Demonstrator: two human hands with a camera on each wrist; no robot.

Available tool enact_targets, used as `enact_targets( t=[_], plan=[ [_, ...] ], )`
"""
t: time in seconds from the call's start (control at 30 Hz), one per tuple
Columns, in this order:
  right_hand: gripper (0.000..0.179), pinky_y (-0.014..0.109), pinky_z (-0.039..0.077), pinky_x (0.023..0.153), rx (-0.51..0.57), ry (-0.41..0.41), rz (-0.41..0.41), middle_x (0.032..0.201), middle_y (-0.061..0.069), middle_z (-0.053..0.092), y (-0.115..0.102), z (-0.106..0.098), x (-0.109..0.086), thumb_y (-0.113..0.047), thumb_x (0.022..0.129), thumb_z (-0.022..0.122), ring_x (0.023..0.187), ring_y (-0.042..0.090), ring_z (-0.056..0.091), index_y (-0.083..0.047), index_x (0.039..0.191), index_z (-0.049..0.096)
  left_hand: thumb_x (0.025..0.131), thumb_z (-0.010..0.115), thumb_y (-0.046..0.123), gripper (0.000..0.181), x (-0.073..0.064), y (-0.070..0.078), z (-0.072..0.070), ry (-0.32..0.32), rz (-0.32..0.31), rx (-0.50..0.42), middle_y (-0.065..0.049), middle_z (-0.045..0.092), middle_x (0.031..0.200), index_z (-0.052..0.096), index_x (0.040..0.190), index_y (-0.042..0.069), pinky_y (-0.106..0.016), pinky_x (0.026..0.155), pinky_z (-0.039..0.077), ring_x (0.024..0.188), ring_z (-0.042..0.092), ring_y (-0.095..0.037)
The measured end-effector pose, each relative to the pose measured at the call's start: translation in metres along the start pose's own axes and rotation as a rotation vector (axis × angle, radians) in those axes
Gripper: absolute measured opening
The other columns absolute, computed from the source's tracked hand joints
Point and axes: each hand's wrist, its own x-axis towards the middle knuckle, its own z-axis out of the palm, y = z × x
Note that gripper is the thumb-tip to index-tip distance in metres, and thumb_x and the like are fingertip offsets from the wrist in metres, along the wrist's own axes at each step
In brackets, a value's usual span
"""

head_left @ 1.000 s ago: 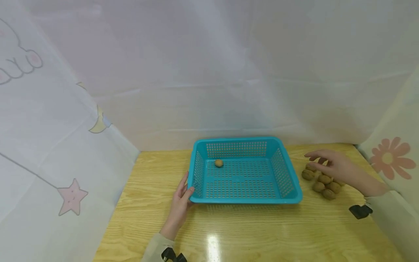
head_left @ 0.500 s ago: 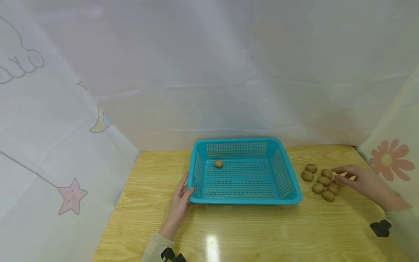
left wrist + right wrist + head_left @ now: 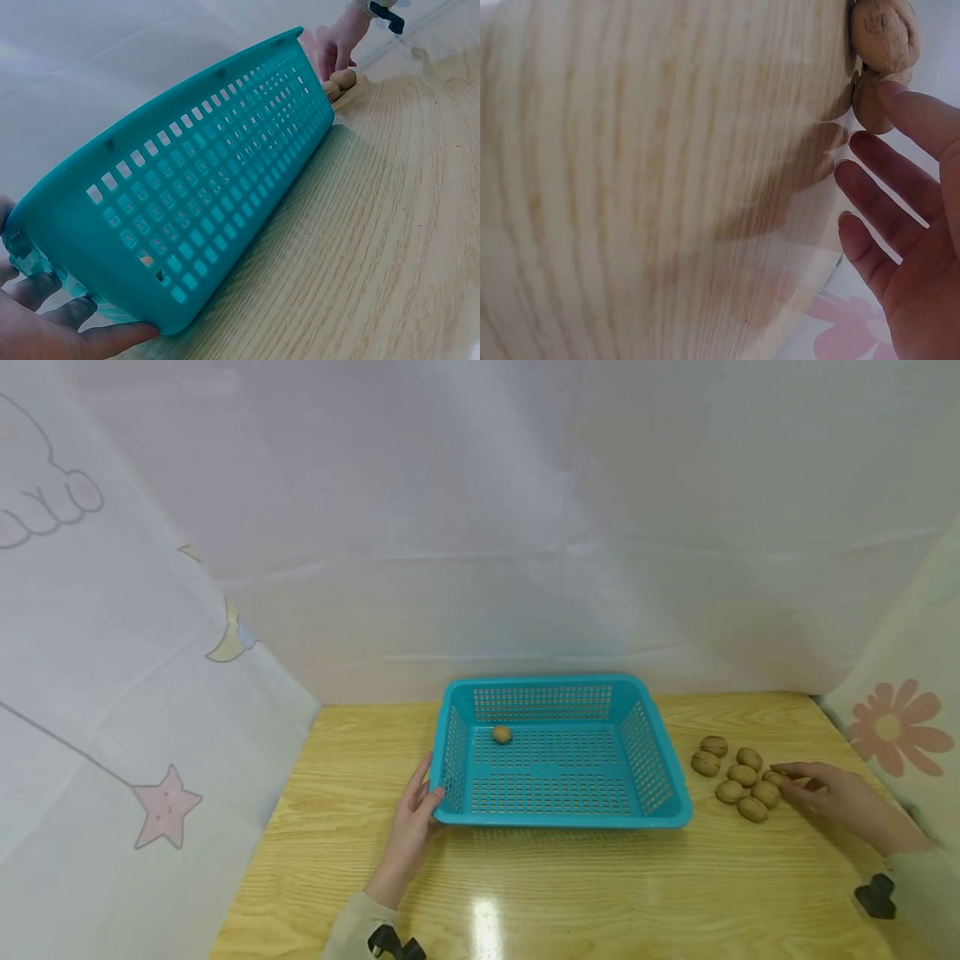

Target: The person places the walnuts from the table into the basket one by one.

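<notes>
- On the right hand (image 3: 832,793): thumb and forefinger brought together in an apparent pinch on the rightmost walnut (image 3: 773,777); other fingers loosely extended and apart, with no hold on anything, per the right wrist view. Firmness of the pinch not readable; no lift off the surface (image 3: 600,885) evident.
- Change noted: against half a second ago, right hand lower and now in contact with that walnut; against a second ago, well to the right of its former place above the group.
- Bearing on the work, by judgement: reach complete, grasp begun, on one walnut only. Nothing added to the basket over this span.
- Just beside the pinch: seven loose walnuts (image 3: 742,775), right of the basket and apart from it.
- On the left hand (image 3: 412,814): hold at the near left corner of the blue basket (image 3: 562,821), thumb at the rim, fingers spread along the outer end wall. Basket steady and upright, position unchanged.
- Inside the basket: a single walnut (image 3: 502,734), toward the far left corner.
- Farther out: pale cloth (image 3: 450,527) behind, with a star print (image 3: 168,807) at left and a flower print (image 3: 888,727) at right.
</notes>
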Motion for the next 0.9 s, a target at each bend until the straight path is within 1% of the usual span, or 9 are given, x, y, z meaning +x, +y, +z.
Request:
enact_targets(
  t=[0.1, 0.23, 0.3, 0.43, 0.53, 0.73, 0.8, 0.83, 0.9],
  plan=[
    [0.045, 0.03, 0.051, 0.064, 0.008, 0.016, 0.006, 0.112, 0.021, 0.071, 0.001, 0.001, 0.0, -0.029, 0.106, 0.063, 0.082, -0.007, 0.054, 0.007, 0.134, 0.063, 0.11, 0.051, 0.021, 0.069, 0.0, 0.0, 0.0, 0.0, -0.004, -0.005, -0.026, 0.036, 0.163, 0.016, 0.169, 0.016, -0.054, 0.103, 0.052, 0.141, 0.045, -0.049],
    [0.038, 0.03, 0.051, 0.064, 0.01, 0.051, 0.007, 0.107, 0.018, 0.072, 0.001, 0.001, 0.0, -0.025, 0.105, 0.065, 0.08, -0.008, 0.053, 0.005, 0.129, 0.066, 0.11, 0.051, 0.021, 0.067, 0.0, 0.0, 0.0, -0.003, -0.014, -0.017, -0.024, 0.036, 0.164, 0.018, 0.169, 0.02, -0.054, 0.103, 0.052, 0.142, 0.045, -0.048],
    [0.038, 0.031, 0.051, 0.065, 0.013, 0.048, 0.018, 0.107, 0.017, 0.072, 0.0, 0.0, -0.001, -0.025, 0.105, 0.065, 0.081, -0.005, 0.055, 0.005, 0.129, 0.066, 0.11, 0.051, 0.021, 0.067, 0.0, 0.0, 0.0, -0.008, -0.014, -0.018, -0.024, 0.035, 0.164, 0.017, 0.169, 0.02, -0.055, 0.104, 0.051, 0.142, 0.044, -0.049],
    [0.046, 0.037, 0.053, 0.066, 0.021, 0.019, 0.062, 0.109, 0.02, 0.07, -0.002, -0.002, -0.002, -0.03, 0.106, 0.062, 0.087, 0.011, 0.061, 0.007, 0.133, 0.061, 0.111, 0.05, 0.021, 0.068, 0.0, 0.0, -0.001, -0.011, -0.019, -0.015, -0.024, 0.035, 0.164, 0.015, 0.169, 0.018, -0.057, 0.104, 0.05, 0.142, 0.044, -0.049],
    [0.049, 0.039, 0.052, 0.065, 0.011, 0.032, 0.064, 0.112, 0.023, 0.069, -0.006, -0.002, -0.003, -0.033, 0.106, 0.062, 0.087, 0.015, 0.061, 0.007, 0.134, 0.06, 0.11, 0.05, 0.022, 0.068, -0.001, 0.0, -0.001, -0.009, -0.019, -0.015, -0.025, 0.035, 0.164, 0.015, 0.169, 0.018, -0.058, 0.104, 0.051, 0.142, 0.045, -0.05],
    [0.038, 0.034, 0.049, 0.061, -0.026, 0.14, -0.019, 0.116, 0.026, 0.069, -0.013, -0.003, -0.005, -0.025, 0.101, 0.071, 0.081, -0.012, 0.05, 0.001, 0.128, 0.066, 0.11, 0.051, 0.021, 0.068, 0.0, -0.001, -0.001, -0.007, -0.016, -0.015, -0.025, 0.037, 0.163, 0.016, 0.169, 0.017, -0.057, 0.103, 0.051, 0.141, 0.046, -0.051],
    [0.036, 0.031, 0.048, 0.058, -0.029, 0.172, -0.058, 0.117, 0.025, 0.069, -0.018, -0.004, -0.004, -0.022, 0.099, 0.073, 0.081, -0.016, 0.048, 0.0, 0.127, 0.067, 0.11, 0.051, 0.02, 0.068, 0.0, -0.001, -0.002, -0.009, -0.012, -0.012, -0.025, 0.037, 0.163, 0.016, 0.169, 0.016, -0.057, 0.103, 0.051, 0.14, 0.046, -0.051],
    [0.035, 0.029, 0.047, 0.058, -0.027, 0.184, -0.078, 0.117, 0.022, 0.069, -0.021, -0.005, -0.004, -0.021, 0.099, 0.074, 0.082, -0.016, 0.047, -0.001, 0.127, 0.068, 0.11, 0.051, 0.02, 0.068, 0.0, -0.001, -0.002, -0.007, -0.012, -0.013, -0.025, 0.037, 0.163, 0.016, 0.169, 0.016, -0.057, 0.103, 0.052, 0.14, 0.046, -0.05],
    [0.033, 0.027, 0.047, 0.058, -0.014, 0.204, -0.118, 0.117, 0.008, 0.069, -0.028, -0.008, -0.004, -0.018, 0.098, 0.074, 0.083, -0.015, 0.049, -0.003, 0.127, 0.068, 0.11, 0.05, 0.02, 0.068, 0.0, -0.001, -0.002, -0.006, -0.011, -0.016, -0.025, 0.037, 0.163, 0.016, 0.169, 0.017, -0.056, 0.103, 0.052, 0.14, 0.046, -0.05]
  ],
)
